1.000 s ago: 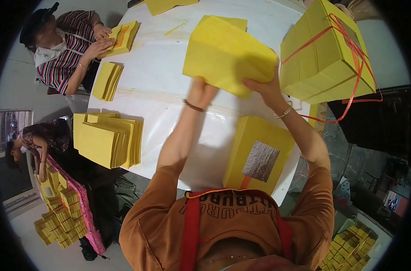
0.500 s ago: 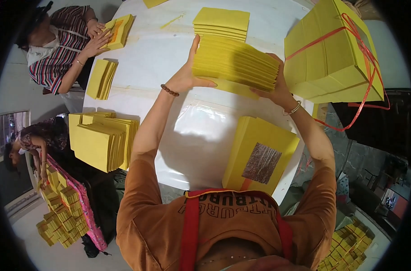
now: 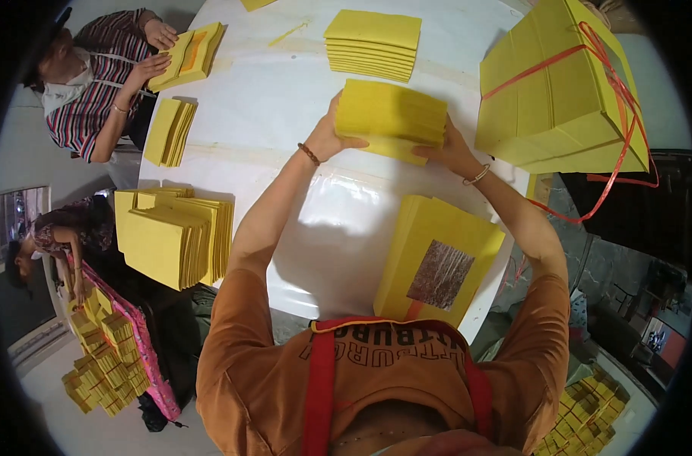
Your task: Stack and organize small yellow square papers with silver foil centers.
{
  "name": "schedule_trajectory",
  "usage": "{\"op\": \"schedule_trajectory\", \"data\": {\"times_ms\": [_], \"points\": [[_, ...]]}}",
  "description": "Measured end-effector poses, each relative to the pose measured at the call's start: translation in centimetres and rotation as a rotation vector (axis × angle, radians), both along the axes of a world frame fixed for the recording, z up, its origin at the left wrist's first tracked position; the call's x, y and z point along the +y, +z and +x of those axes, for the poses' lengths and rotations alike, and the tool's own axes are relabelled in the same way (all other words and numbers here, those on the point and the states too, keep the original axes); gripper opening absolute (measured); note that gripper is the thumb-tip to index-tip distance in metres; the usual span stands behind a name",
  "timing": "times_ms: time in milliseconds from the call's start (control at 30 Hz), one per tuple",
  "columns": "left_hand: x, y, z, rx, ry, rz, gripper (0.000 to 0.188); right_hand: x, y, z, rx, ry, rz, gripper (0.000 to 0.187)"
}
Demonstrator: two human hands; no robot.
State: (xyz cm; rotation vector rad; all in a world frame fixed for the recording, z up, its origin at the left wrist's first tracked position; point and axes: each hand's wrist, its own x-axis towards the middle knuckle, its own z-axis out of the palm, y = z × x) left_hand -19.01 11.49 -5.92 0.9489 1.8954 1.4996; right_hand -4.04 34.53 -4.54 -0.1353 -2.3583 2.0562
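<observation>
Between my two hands is a stack of yellow paper (image 3: pixel 392 110), squared up over the white table. My left hand (image 3: pixel 334 135) grips its left end, thumb along the near side. At the right end my right hand (image 3: pixel 442 144) clasps it the same way. Just beyond lies another layered yellow paper stack (image 3: pixel 372 45). Nearer to me on the right sits a thick yellow paper bundle (image 3: pixel 445 254) with a dark, shiny silver-brown square on its face. The fingers behind the held stack are partly hidden.
A large yellow bundle (image 3: pixel 551 99) tied with red string (image 3: pixel 627 144) stands at the right edge. Upright paper stacks (image 3: pixel 167 235) line the left edge of the table (image 3: pixel 315 251). A person in stripes (image 3: pixel 106 83) handles yellow paper at far left; another person (image 3: pixel 72 235) bends over small bundles.
My hands have drawn slightly closer together and the held stack's fanned, slanting layers are now level and compact. It has come away from the far stack. The striped person's hands have shifted.
</observation>
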Motion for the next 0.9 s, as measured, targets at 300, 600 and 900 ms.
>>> {"op": "schedule_trajectory", "data": {"times_ms": [300,600,900], "points": [[-1.9,3.7,-0.3,-0.426,0.374,0.001,0.090,-3.1,3.9,-2.8,-0.399,-0.120,-0.487,0.070],[-0.5,2.4,-4.7,-0.514,0.460,-0.078,0.072,-2.2,0.0,-8.2,-0.488,-0.073,-0.462,0.067],[-0.2,2.7,-6.0,-0.483,0.377,-0.099,0.072,-3.0,-1.3,-9.2,-0.475,-0.245,-0.375,0.064]]}}
